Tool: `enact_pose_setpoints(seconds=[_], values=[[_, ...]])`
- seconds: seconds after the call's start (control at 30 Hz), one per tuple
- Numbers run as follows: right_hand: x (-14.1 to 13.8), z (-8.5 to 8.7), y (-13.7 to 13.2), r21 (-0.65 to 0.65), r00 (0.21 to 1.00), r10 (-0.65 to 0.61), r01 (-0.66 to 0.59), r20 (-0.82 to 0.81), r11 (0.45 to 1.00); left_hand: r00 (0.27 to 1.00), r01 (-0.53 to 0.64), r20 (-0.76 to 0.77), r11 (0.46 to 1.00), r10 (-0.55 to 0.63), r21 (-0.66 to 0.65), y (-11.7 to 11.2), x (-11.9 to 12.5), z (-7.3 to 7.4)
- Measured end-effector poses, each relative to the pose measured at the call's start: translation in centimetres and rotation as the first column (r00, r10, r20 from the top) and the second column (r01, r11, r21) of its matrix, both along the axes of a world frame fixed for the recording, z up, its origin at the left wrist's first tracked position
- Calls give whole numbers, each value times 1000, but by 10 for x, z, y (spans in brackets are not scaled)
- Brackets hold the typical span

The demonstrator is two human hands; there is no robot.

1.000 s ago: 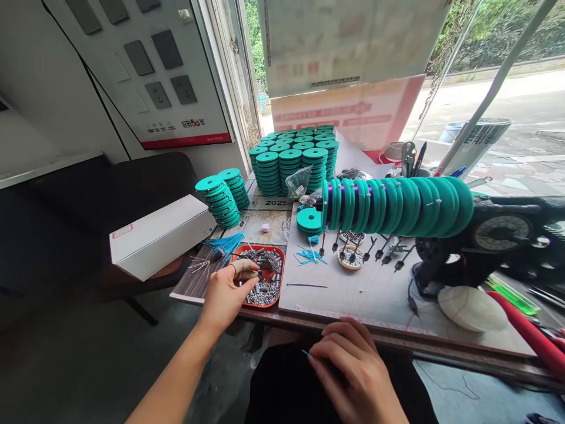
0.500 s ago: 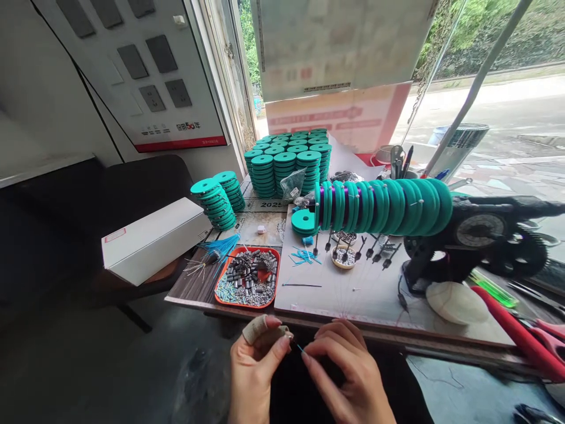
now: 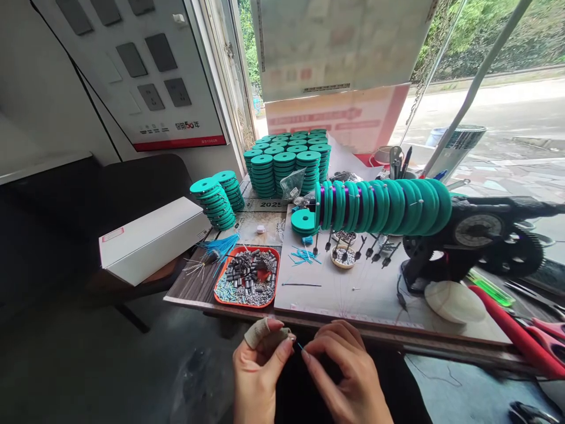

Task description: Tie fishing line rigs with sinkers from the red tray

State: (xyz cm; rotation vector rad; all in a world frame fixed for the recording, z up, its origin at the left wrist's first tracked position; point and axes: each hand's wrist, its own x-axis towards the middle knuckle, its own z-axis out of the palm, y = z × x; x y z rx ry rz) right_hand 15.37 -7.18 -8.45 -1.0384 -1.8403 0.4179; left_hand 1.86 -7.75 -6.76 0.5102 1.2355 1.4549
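- Close together, both hands sit low at the near edge of the table, in front of the wooden board [image 3: 326,303].
- The left hand [image 3: 260,371] rises from the bottom edge with its fingers curled towards the other hand; pale tape [image 3: 256,333] wraps one finger.
- Its thumb and fingertips pinch a small piece [image 3: 293,338], too tiny to make out clearly.
- The right hand [image 3: 346,371] leans in from the other side, back upwards, fingers bent, thumb and forefinger closed on a thin blue stick [image 3: 301,347].
- That stick points at the small piece, in the narrow gap between the hands; whether the two touch, I cannot tell.
- Both forearms are cut off by the bottom edge, and the inner fingers of the right hand are hidden behind its knuckles.
- Beyond the left hand, the red tray [image 3: 247,304] holds dark metal cylinders, shiny bits and pale blue pieces, most too small to tell apart.
- More blue sticks [image 3: 304,255] lie loose on the board.
- Above the board, the row of green spools [image 3: 384,206] hides part of what stands behind it.
- At the right edge, the scissors [image 3: 547,335] are only partly in view.
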Motion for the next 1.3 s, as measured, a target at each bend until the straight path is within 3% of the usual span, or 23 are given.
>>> enact_pose_setpoints(seconds=[0.17, 0.27, 0.33, 0.4, 0.5, 0.57, 0.63, 0.67, 0.73, 0.8, 0.87, 0.97, 1.03, 1.2, 1.3], values=[[-1, 1, 1, -19, 1000, -1, 0, -21, 1000, 974, -49, -219, 996, 63, 71, -8, 6, -3], [0, 0, 1, -72, 999, 4, -7, -53, 997, 874, -96, -449, 972, 185, 213, -14, 9, -11], [0, -1, 1, -145, 995, 14, -28, -96, 989, 772, -47, -584, 940, 249, 338, -15, 9, -19], [0, 1, 1, -261, 989, 18, -56, -145, 964, 658, 65, -676, 870, 332, 490, -14, 6, -25], [0, 5, 2, -445, 983, 2, -86, -186, 892, 518, 280, -716, 698, 469, 659, -8, 0, -32], [1, 9, 3, -500, 981, 2, -100, -193, 860, 464, 383, -703, 594, 538, 707, -4, -3, -35], [3, 14, 5, -501, 982, 10, -104, -187, 859, 441, 422, -691, 547, 573, 723, -3, -4, -37], [5, 16, 7, -495, 986, 11, -93, -166, 864, 435, 421, -697, 555, 570, 717, -3, -4, -37], [8, 22, 12, -483, 997, 4, -39, -73, 874, 398, 384, -755, 653, 522, 653, -5, -5, -39], [12, 29, 21, -488, 998, 11, 19, 59, 872, 324, 369, -841, 760, 434, 535, -8, -7, -40], [13, 34, 32, -510, 982, 43, 57, 182, 858, 223, 421, -915, 814, 335, 400, -11, -11, -40], [12, 38, 47, -542, 938, 106, 96, 329, 835, 100, 487, -973, 842, 208, 230, -10, -14, -41], [9, 40, 53, -547, 906, 137, 116, 400, 829, 38, 487, -982, 855, 183, 178, -8, -14, -42], [3, 43, 59, -558, 861, 165, 157, 482, 815, -124, 494, -971, 861, 206, 120, -2, -11, -37], [2, 46, 61, -565, 846, 176, 168, 503, 808, -206, 506, -935, 850, 287, 149, 2, -9, -34]])
